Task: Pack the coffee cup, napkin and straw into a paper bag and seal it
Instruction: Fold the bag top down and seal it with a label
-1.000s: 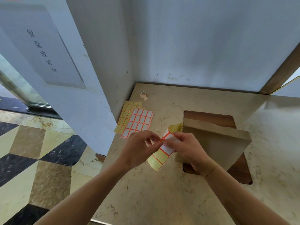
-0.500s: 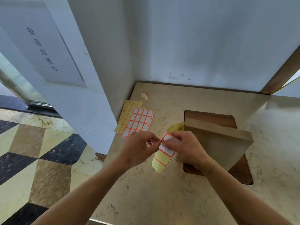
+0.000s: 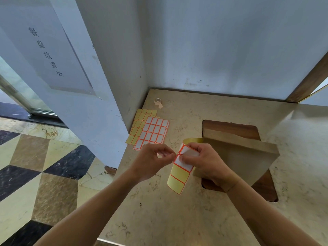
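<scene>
The stone counter [image 3: 177, 219] carries the paper bag [image 3: 248, 157], which lies folded and tilted over a wood-lined cutout [image 3: 230, 126]. The cup, napkin and straw are not visible; presumably they are inside the bag. A spare label sheet [image 3: 152, 134] lies near the wall, a small tape roll [image 3: 158, 102] behind it.

The right hand [image 3: 207, 162] grips a curled label strip [image 3: 179, 174] just beside the bag. The left hand [image 3: 150, 162] pinches at the strip's edge; whether a label is already lifted cannot be told.

Risks:
- A peeled label may fold onto itself.
- The untended bag may slip into the cutout.
- A label placed off the fold will likely not seal.
</scene>
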`<move>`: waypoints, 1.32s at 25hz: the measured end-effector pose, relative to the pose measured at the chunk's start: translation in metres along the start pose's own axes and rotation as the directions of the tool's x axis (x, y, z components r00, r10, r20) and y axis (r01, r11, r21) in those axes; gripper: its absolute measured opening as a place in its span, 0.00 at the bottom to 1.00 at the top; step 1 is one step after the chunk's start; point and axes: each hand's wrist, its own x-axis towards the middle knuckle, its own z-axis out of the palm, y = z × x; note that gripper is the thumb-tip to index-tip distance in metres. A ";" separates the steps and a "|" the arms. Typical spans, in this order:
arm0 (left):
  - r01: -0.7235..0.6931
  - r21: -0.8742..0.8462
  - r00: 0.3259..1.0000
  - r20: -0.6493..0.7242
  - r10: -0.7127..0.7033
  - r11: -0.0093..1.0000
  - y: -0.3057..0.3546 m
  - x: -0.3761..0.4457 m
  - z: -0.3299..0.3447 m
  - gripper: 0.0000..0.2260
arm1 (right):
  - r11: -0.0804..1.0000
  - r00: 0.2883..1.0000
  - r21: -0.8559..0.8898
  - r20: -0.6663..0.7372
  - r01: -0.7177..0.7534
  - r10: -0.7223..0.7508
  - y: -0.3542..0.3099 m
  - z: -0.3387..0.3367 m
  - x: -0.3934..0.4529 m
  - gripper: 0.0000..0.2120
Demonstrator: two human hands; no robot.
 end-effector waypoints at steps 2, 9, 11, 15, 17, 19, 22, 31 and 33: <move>0.011 -0.025 1.000 -0.007 -0.011 1.000 -0.003 0.001 0.000 0.07 | 0.999 1.000 0.024 0.010 -0.025 0.025 0.001 0.000 0.001 0.03; -0.043 0.030 0.999 -0.010 0.044 0.999 -0.010 0.001 -0.002 0.04 | 0.998 1.000 0.048 0.010 -0.028 0.028 0.001 0.003 0.005 0.03; -0.039 0.041 0.999 -0.005 0.039 0.998 -0.010 0.003 -0.003 0.03 | 0.998 0.999 0.050 0.023 -0.026 0.025 0.000 0.003 0.005 0.04; -0.030 0.001 0.999 0.040 0.029 1.000 -0.011 0.005 -0.004 0.04 | 1.000 0.999 -0.004 0.043 -0.003 0.003 -0.001 0.002 0.006 0.05; -0.033 -0.004 0.998 0.059 0.033 0.999 -0.010 0.005 -0.005 0.05 | 1.000 0.999 -0.011 0.044 0.004 -0.004 0.000 0.001 0.006 0.04; -0.038 -0.016 0.997 0.071 0.039 0.999 -0.010 0.005 -0.006 0.07 | 1.000 0.999 -0.008 0.052 0.004 -0.004 0.000 0.000 0.006 0.04; -0.041 -0.023 0.996 0.076 0.043 0.999 -0.012 0.005 -0.007 0.07 | 1.000 0.998 -0.001 0.061 -0.001 0.001 -0.001 0.000 0.006 0.05; 0.057 -0.035 0.997 0.047 -0.055 0.998 -0.023 0.008 -0.005 0.07 | 0.992 0.992 0.027 0.006 -0.124 0.123 0.002 0.006 0.010 0.04; 0.115 -0.045 0.992 0.060 -0.113 0.992 -0.027 0.010 -0.006 0.05 | 0.988 0.988 0.031 -0.017 -0.152 0.153 0.003 0.007 0.013 0.04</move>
